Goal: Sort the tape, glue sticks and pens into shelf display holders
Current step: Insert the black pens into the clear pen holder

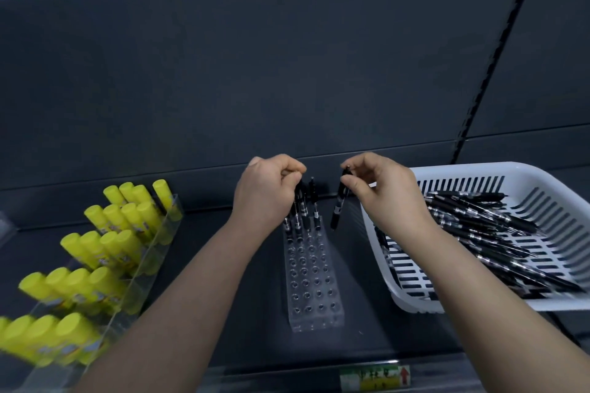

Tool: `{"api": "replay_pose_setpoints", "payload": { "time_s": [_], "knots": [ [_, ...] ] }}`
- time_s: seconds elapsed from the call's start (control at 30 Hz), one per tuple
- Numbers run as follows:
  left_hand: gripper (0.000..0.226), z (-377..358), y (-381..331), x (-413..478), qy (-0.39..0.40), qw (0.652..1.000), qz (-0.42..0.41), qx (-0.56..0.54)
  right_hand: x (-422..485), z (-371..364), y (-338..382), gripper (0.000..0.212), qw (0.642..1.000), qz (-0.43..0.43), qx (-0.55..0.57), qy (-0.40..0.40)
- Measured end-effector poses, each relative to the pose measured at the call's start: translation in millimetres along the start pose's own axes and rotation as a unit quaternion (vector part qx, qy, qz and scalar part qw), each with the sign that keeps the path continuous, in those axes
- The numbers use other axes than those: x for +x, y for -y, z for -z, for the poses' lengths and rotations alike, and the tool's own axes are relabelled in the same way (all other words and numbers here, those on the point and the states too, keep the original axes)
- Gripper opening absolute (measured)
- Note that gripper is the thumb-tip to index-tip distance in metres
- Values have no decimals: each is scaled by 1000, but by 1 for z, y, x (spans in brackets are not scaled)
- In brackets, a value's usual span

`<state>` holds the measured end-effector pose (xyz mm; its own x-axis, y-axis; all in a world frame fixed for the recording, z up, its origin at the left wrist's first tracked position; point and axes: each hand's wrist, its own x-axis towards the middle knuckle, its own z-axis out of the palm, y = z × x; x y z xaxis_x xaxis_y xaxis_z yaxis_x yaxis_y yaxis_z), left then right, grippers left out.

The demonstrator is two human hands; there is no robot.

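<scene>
Dark shelf (pixel 252 329): left grip (pixel 265 191), right grip (pixel 389 195) pinching pens (pixel 337 210); glue sticks (pixel 95 246), basket (pixel 479 171) flank holder (pixel 314 290).

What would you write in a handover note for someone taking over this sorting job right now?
Left hand pinches a far-row pen standing in the pen holder.
Right hand pinches a loose pen beside the holder, unslotted.
Done: glue sticks racked; only the far row has pens.
Left: many basket pens lie in the white basket; tape not visible.
</scene>
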<state>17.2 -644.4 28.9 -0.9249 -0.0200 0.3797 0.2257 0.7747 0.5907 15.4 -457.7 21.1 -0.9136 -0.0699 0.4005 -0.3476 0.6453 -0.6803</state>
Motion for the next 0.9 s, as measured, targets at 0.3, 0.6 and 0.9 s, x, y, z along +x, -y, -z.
{"api": "replay_pose_setpoints", "payload": {
  "time_s": [0.3, 0.6, 0.9],
  "knots": [
    [10, -20, 6, -9, -6, 997, -42, 64, -3, -5, 1, 13, 1000, 0, 6, -12],
    [17, -4, 12, -14, -79, 996, -25, -22, 8, -20, 7, 14, 1000, 14, 5, -8],
    [19, 12, 27, -19, -68, 997, -11, 44, 16, -33, 17, 16, 999, 30, -20, -1]
  ]
}}
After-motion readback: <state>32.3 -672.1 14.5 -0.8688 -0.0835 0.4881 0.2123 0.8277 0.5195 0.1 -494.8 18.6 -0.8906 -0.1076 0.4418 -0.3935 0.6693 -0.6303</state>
